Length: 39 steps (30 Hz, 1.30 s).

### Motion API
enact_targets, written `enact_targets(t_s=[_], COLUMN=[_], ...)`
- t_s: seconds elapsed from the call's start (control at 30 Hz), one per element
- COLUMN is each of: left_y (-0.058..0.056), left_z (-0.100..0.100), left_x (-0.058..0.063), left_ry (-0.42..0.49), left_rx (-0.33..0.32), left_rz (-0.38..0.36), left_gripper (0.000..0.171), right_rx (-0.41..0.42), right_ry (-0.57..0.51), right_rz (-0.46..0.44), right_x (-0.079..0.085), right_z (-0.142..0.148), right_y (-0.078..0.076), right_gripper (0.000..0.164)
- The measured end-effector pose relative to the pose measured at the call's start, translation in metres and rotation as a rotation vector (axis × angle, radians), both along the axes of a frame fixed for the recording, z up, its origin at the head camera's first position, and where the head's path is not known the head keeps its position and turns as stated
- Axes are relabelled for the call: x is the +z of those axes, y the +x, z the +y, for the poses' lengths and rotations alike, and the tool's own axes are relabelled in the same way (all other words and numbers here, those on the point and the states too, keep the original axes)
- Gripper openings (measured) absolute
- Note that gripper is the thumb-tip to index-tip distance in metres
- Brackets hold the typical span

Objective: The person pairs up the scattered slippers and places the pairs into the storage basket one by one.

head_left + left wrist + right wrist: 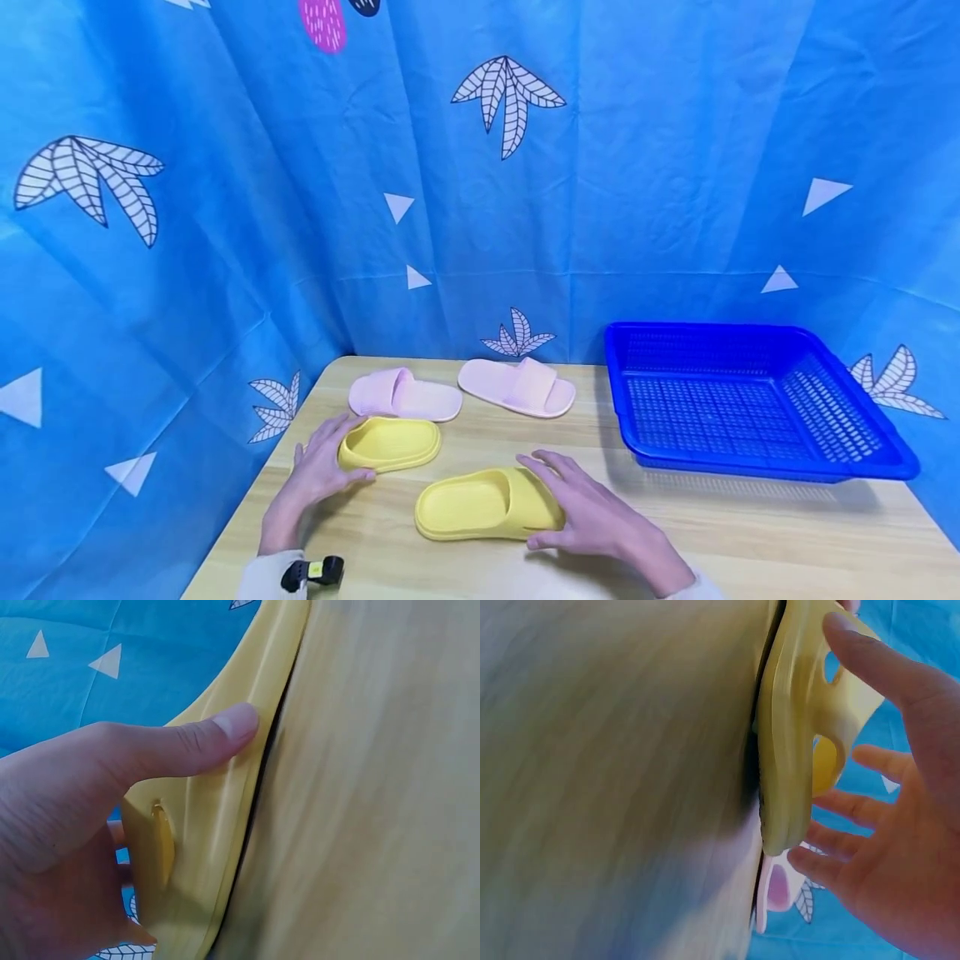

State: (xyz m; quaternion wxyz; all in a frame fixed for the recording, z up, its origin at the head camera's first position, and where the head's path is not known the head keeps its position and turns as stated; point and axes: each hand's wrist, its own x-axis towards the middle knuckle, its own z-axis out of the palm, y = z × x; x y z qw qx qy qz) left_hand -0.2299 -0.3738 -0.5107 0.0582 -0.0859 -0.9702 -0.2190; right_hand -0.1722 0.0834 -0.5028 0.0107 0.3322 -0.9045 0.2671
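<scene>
Two yellow slippers lie on the table in the head view. My left hand (322,462) grips the left yellow slipper (397,446) around its toe end, thumb on the near side and fingers on the far side. The left wrist view shows the thumb (202,742) pressed along the slipper's side. Nearer to me is the right yellow slipper (465,504), its toe pointing right. My right hand (596,517) spreads around that toe. In the right wrist view its fingers (855,806) are straight and apart, and the thumb overlaps the slipper's upper.
Behind the yellow pair lie a pink slipper (431,402) at left and another pink slipper (483,379) beside it. A blue plastic basket (750,468) stands on the right of the wooden table (390,567). A blue patterned curtain (660,167) hangs around the back and sides.
</scene>
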Motion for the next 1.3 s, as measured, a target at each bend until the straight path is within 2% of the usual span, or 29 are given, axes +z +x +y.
enact_targets(t_s=[0.2, 0.33, 0.67, 0.87, 1.1, 1.3], left_y=[-0.006, -0.006, -0.010, -0.008, -0.007, -0.008], left_z=[-0.006, -0.010, -0.009, -0.007, -0.009, -0.005], left_x=[0.005, 0.005, 0.006, 0.004, -0.001, 0.008], left_ry=[-0.012, -0.015, -0.025, -0.018, 0.004, -0.014], left_rx=[0.010, 0.018, -0.007, 0.005, 0.015, 0.014], left_rz=[-0.086, -0.138, -0.085, -0.119, -0.106, -0.083], left_gripper=[0.108, 0.112, 0.111, 0.114, 0.114, 0.113], right_rx=[0.012, 0.032, 0.030, 0.023, -0.015, -0.040], right_ry=[0.027, 0.043, 0.046, 0.035, 0.005, -0.038], right_rz=[-0.088, -0.090, -0.037, -0.051, -0.044, 0.012], right_x=[-0.002, -0.006, -0.008, -0.004, 0.010, 0.026], right_z=[-0.005, -0.008, -0.010, -0.008, -0.001, 0.011], right_y=[-0.002, -0.002, -0.007, -0.005, -0.002, -0.005], right_gripper=[0.111, 0.112, 0.111, 0.109, 0.107, 0.104])
